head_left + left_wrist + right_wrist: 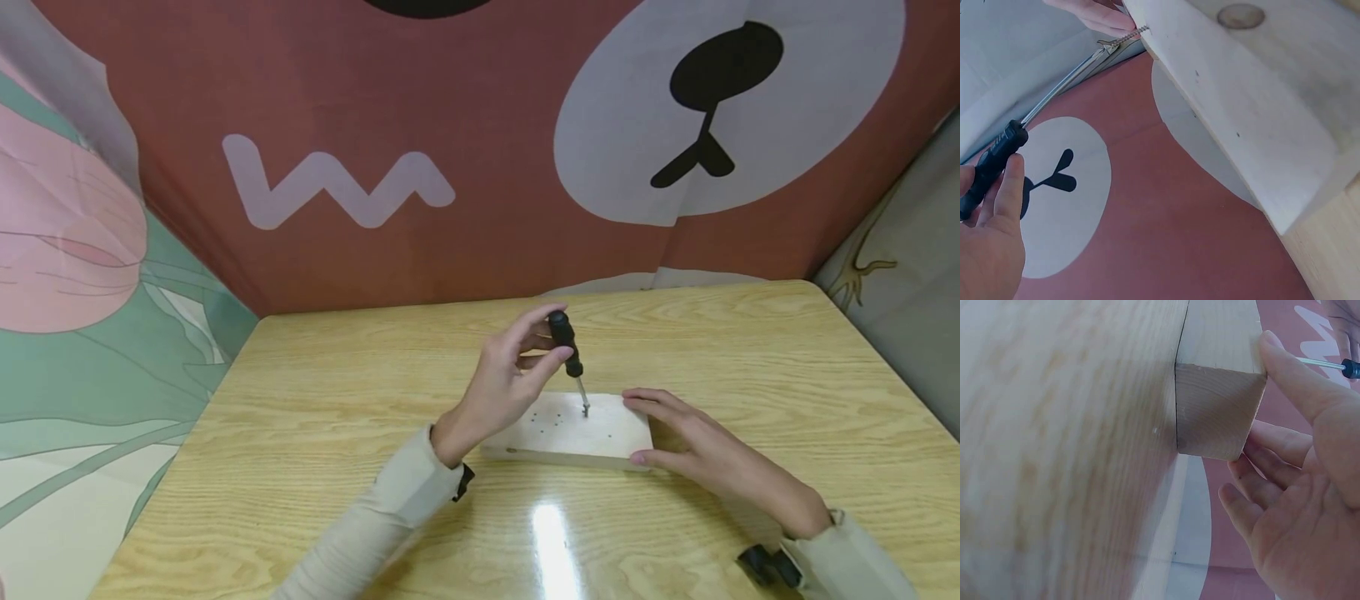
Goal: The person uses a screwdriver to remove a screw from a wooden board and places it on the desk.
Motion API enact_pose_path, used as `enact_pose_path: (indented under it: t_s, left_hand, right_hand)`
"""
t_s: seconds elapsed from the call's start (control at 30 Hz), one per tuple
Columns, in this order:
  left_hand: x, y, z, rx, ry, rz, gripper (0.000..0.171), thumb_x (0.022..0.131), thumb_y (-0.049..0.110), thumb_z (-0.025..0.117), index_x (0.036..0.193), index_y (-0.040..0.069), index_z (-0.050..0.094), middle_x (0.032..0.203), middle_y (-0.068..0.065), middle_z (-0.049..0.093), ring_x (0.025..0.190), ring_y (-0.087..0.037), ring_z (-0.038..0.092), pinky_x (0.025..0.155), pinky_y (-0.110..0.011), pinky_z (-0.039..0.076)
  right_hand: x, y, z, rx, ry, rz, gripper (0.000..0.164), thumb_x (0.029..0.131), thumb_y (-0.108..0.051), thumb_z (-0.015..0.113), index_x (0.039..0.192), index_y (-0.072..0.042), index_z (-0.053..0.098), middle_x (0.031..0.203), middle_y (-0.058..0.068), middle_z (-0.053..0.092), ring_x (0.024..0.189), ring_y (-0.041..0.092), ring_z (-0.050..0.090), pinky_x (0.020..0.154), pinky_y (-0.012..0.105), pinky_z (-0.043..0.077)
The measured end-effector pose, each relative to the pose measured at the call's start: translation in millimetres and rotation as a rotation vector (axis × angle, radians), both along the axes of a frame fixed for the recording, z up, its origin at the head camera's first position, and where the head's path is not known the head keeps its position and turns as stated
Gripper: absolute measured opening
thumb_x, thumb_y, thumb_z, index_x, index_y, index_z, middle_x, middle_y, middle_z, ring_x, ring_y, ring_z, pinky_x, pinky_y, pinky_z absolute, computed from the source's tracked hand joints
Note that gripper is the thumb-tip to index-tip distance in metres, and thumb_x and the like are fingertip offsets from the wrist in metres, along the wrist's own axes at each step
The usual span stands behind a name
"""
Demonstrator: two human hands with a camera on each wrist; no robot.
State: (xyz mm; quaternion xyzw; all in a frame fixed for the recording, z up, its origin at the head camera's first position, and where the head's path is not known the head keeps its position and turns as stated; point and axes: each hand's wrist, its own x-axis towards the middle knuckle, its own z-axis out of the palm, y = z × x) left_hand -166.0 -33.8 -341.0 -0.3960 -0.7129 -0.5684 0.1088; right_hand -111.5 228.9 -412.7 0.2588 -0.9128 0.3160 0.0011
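Observation:
My left hand (495, 383) grips a screwdriver (564, 337) by its black handle, thumb on one side and fingers on the other. The driver stands nearly upright over a pale wooden block (600, 437). In the left wrist view its metal shaft meets the head of a threaded screw (1134, 35), whose point is at the block's top face. Several small dark holes dot that face. At the block's right end, my right hand (705, 450) holds it between the thumb on the near edge and fingers on the far side, as the right wrist view also shows.
The block lies on a wood-grain table (337, 400). Behind it hangs a red-brown cloth backdrop (495, 250) with a cartoon face, and a floral cloth (67, 350) hangs on the left. A dark knot (1241, 16) marks the block's side.

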Motion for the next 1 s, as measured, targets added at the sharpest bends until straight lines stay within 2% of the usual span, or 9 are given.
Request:
enact_pose_path:
  t_s: [0.23,0.4,0.47,0.53,0.63,0.7,0.77,0.83,1.0]
  left_hand:
    - [0.3,1.1,-0.3,-0.031,0.02,0.001,0.045,0.095,-0.002,0.062,0.138,-0.004,0.049,0.106,-0.023,0.068,0.097,-0.031,0.072,0.085,-0.023,0.06]
    - [1.4,2.0,1.9,-0.065,0.013,-0.027,0.045,0.096,-0.002,0.06,0.139,-0.003,0.049,0.111,-0.023,0.067,0.101,-0.03,0.071,0.087,-0.022,0.06]
    - [2.0,2.2,3.4,-0.084,0.002,-0.05,0.045,0.096,-0.002,0.06,0.14,-0.002,0.048,0.115,-0.024,0.066,0.103,-0.029,0.07,0.089,-0.022,0.059]
    - [2.3,2.4,4.9,-0.104,-0.005,-0.073,0.045,0.097,-0.002,0.059,0.14,-0.001,0.047,0.12,-0.023,0.066,0.107,-0.027,0.07,0.091,-0.022,0.058]
    - [2.8,2.3,6.2,-0.123,-0.015,-0.108,0.044,0.098,0.0,0.058,0.14,-0.001,0.046,0.125,-0.022,0.065,0.11,-0.025,0.07,0.092,-0.022,0.058]
    - [2.9,2.4,6.7,-0.126,-0.019,-0.123,0.043,0.098,0.001,0.058,0.139,-0.001,0.047,0.126,-0.022,0.065,0.109,-0.024,0.071,0.092,-0.022,0.058]
    - [3.3,2.5,6.9,-0.119,-0.029,-0.132,0.042,0.098,0.0,0.058,0.138,-0.001,0.047,0.124,-0.022,0.066,0.106,-0.026,0.072,0.091,-0.022,0.059]
    - [3.0,2.9,6.7,-0.113,-0.027,-0.129,0.041,0.097,0.0,0.06,0.136,-0.001,0.048,0.12,-0.022,0.067,0.104,-0.026,0.072,0.089,-0.022,0.059]
    - [1.7,4.5,4.9,-0.083,-0.037,-0.095,0.041,0.093,-0.001,0.065,0.132,-0.002,0.052,0.113,-0.023,0.069,0.098,-0.027,0.074,0.084,-0.022,0.061]
  right_hand:
    - [0.1,0.0,-1.0,-0.003,0.008,0.001,0.064,0.087,-0.033,0.075,0.139,-0.003,0.054,0.143,0.014,0.052,0.13,0.037,0.051,0.096,0.056,0.05]
    - [0.3,0.3,-2.1,-0.008,0.016,0.007,0.064,0.087,-0.033,0.075,0.14,-0.003,0.053,0.143,0.014,0.052,0.13,0.037,0.051,0.097,0.055,0.05]
    - [0.1,0.3,-3.0,-0.011,0.036,0.01,0.063,0.087,-0.032,0.076,0.139,-0.004,0.054,0.143,0.014,0.052,0.129,0.037,0.051,0.098,0.05,0.051]
    - [-0.2,0.3,-4.0,-0.013,0.058,0.011,0.063,0.086,-0.031,0.077,0.139,-0.004,0.054,0.142,0.013,0.053,0.128,0.036,0.052,0.101,0.036,0.051]
    - [-0.5,0.2,-4.7,-0.015,0.08,0.013,0.063,0.085,-0.03,0.077,0.138,-0.004,0.054,0.141,0.012,0.054,0.127,0.035,0.052,0.101,0.03,0.05]
    - [-0.4,0.1,-4.5,-0.014,0.075,0.016,0.063,0.086,-0.03,0.077,0.139,-0.004,0.054,0.141,0.012,0.054,0.128,0.035,0.052,0.101,0.034,0.051]
    - [-0.1,0.1,-3.9,-0.015,0.065,0.018,0.063,0.086,-0.03,0.076,0.139,-0.003,0.053,0.142,0.013,0.053,0.128,0.036,0.052,0.098,0.048,0.051]
    - [0.3,0.2,-3.3,-0.014,0.049,0.019,0.064,0.087,-0.03,0.076,0.14,-0.003,0.053,0.143,0.014,0.052,0.129,0.037,0.051,0.097,0.054,0.05]
    - [0.7,0.3,-2.2,-0.017,0.033,0.019,0.064,0.087,-0.03,0.076,0.14,-0.002,0.052,0.143,0.015,0.052,0.129,0.038,0.051,0.096,0.057,0.05]
